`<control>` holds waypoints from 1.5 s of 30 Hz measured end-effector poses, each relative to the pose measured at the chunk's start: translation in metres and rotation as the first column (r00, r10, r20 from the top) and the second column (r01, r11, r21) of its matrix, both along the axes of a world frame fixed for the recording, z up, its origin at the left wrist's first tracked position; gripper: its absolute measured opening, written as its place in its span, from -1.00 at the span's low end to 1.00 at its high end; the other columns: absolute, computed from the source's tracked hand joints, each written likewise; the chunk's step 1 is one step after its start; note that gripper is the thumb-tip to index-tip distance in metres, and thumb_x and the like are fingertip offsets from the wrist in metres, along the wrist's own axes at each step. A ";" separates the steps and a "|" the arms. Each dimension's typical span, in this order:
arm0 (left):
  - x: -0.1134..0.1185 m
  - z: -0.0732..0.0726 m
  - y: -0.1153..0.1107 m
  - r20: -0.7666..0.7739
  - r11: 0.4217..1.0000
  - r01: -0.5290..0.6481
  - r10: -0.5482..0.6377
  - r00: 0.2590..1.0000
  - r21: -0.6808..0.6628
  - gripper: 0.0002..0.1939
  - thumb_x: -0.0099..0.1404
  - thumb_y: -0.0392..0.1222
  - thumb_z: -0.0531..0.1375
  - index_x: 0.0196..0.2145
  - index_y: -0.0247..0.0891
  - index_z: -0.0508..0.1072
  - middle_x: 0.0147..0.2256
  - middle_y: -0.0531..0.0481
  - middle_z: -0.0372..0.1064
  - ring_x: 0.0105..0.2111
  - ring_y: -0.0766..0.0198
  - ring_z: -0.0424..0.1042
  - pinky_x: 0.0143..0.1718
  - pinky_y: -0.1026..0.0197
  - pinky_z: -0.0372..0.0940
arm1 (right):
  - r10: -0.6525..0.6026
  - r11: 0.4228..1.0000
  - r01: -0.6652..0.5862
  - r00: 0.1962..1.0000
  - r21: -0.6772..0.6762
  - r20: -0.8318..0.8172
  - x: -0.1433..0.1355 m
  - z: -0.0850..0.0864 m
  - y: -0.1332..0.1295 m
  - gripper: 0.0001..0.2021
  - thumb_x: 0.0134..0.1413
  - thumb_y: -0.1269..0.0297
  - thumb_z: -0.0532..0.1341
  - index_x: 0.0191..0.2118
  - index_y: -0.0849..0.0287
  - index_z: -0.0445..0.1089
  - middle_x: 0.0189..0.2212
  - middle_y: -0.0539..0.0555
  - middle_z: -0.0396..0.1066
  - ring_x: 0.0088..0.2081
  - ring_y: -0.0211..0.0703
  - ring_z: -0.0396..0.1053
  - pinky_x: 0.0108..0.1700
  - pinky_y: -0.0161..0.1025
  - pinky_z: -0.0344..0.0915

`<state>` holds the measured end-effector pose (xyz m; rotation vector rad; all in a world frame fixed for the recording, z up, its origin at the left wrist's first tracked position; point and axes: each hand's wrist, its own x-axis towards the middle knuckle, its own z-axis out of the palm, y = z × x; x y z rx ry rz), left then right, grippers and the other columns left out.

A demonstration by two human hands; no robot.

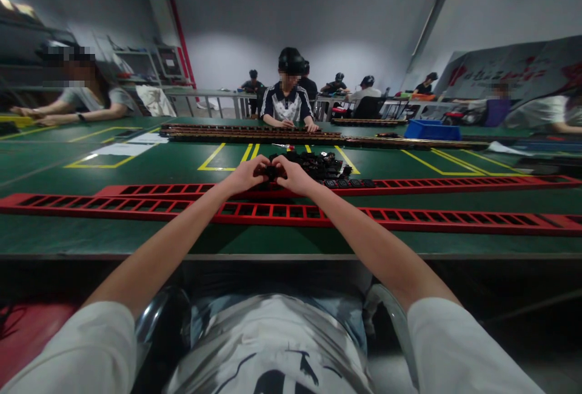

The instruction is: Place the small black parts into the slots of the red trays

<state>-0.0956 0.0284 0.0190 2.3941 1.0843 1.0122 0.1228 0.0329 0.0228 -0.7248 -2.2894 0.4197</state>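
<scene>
Both my hands meet over the far red slotted strip. My left hand [249, 174] is closed, its fingertips on a small black part [271, 172]. From the other side my right hand [291, 174] pinches the same part, whose exact kind is too dark to make out. Just beyond and to the right lies a heap of black parts [318, 165]. Several square black pieces [350, 183] sit in a row in the far red slotted strip [409, 185]. Closer to me, the near red slotted strip [282, 212] runs across the table, crossing under my forearms.
The green table [218, 239] has yellow tape outlines. Long stacked strips [245, 133] lie farther back, with a blue bin [431, 130] to their right. White paper sheets [131, 144] rest at left. A co-worker [288, 103] sits opposite; other people work on both sides.
</scene>
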 end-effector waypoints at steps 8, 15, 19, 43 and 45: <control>0.025 0.021 0.029 -0.067 0.988 0.108 -0.116 0.991 -0.110 -0.67 0.08 -0.21 0.27 -0.18 -0.24 0.33 -0.38 0.08 0.37 -0.37 0.27 0.38 -0.31 0.22 0.27 | -0.101 0.993 0.098 0.994 -0.068 -0.051 0.013 0.002 0.013 -0.65 -0.11 0.43 0.19 -0.11 0.17 0.27 -0.39 -0.09 0.29 -0.36 -0.23 0.25 -0.24 -0.28 0.19; 0.018 -0.010 0.026 0.047 0.984 0.125 -0.120 0.992 -0.128 -0.33 0.01 -0.08 0.39 0.05 -0.24 0.27 -0.19 -0.03 0.44 -0.21 0.17 0.46 -0.18 0.14 0.34 | -0.201 0.971 0.194 0.979 -0.140 -0.042 0.010 0.000 0.012 -0.71 0.09 0.34 0.21 -0.04 0.19 0.34 -0.28 0.01 0.43 -0.25 -0.19 0.36 -0.12 -0.23 0.26; 0.015 -0.008 0.023 -0.075 0.999 -0.013 0.010 0.997 -0.037 -0.50 0.11 -0.05 0.32 -0.02 -0.25 0.37 -0.29 0.01 0.43 -0.29 0.20 0.42 -0.24 0.16 0.31 | -0.211 0.969 0.213 0.977 -0.122 0.030 0.009 0.001 0.011 -0.72 0.16 0.31 0.20 -0.02 0.24 0.40 -0.25 0.05 0.48 -0.25 -0.18 0.38 -0.15 -0.25 0.27; 0.017 -0.003 0.015 -0.311 1.000 -0.001 -0.007 0.950 -0.025 -0.51 0.05 0.05 0.30 -0.11 -0.30 0.55 -0.18 -0.11 0.51 -0.18 0.04 0.46 -0.13 0.14 0.32 | -0.229 0.972 0.235 0.907 0.027 0.355 0.006 0.008 0.001 -0.77 0.25 0.31 0.21 -0.12 0.27 0.59 -0.21 0.17 0.59 -0.24 -0.14 0.46 -0.19 -0.30 0.26; 0.017 -0.004 0.017 -0.310 1.000 0.015 -0.019 0.951 -0.017 -0.51 0.06 0.06 0.30 -0.12 -0.31 0.55 -0.18 -0.12 0.50 -0.17 0.03 0.46 -0.13 0.13 0.32 | -0.224 0.973 0.226 0.908 0.037 0.354 0.006 0.008 0.001 -0.75 0.27 0.30 0.20 -0.09 0.27 0.59 -0.19 0.18 0.59 -0.23 -0.13 0.46 -0.16 -0.29 0.26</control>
